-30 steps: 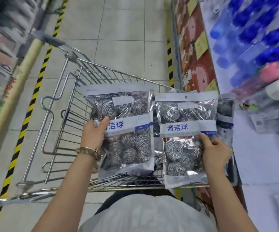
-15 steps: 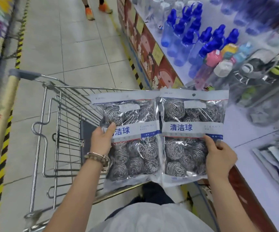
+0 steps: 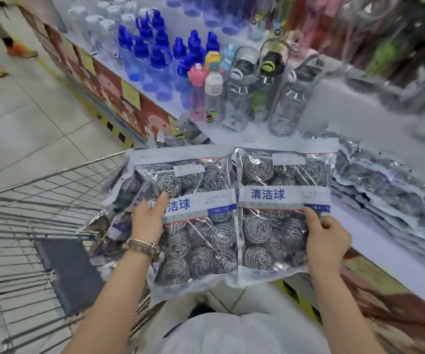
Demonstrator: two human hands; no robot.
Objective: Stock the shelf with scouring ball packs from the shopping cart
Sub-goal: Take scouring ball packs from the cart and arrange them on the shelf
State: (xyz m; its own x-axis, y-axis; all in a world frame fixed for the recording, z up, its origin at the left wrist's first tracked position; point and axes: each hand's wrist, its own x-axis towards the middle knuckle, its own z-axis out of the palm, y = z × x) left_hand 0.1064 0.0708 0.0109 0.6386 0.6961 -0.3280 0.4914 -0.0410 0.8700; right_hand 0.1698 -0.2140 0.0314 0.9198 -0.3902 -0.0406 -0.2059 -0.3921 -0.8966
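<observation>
- Left hand (image 3: pixel 147 221): thumb lies across the front of one scouring ball pack (image 3: pixel 196 226), fingers hidden behind it; a pinch on the pack's left edge. Beaded wristband (image 3: pixel 145 247) on that wrist.
- Right hand (image 3: pixel 326 238): same pinch, thumb in front, on the right edge of a second pack (image 3: pixel 280 208).
- Both packs are held upright, side by side, inner edges touching, labels facing the camera.
- Change: one second ago the pair hung over the cart's basket. Now they have swung right, the second pack's top edge overlapping the shelf (image 3: pixel 354 221).
- Cart (image 3: pixel 40 200) sits at 9 o'clock of the hands. More packs (image 3: pixel 122 190) lie in its near corner, so stock remains.
- At 3 o'clock of the right hand, a stack of packs (image 3: pixel 385 185) already lies flat on the shelf, blurred.
- At 12 o'clock, blue bottles (image 3: pixel 155 60) and clear bottles (image 3: pixel 285 98) stand behind.
- Judgement: pickup done, carry nearly done. The next move is likely laying both packs on or beside that stack, then returning to the cart.
</observation>
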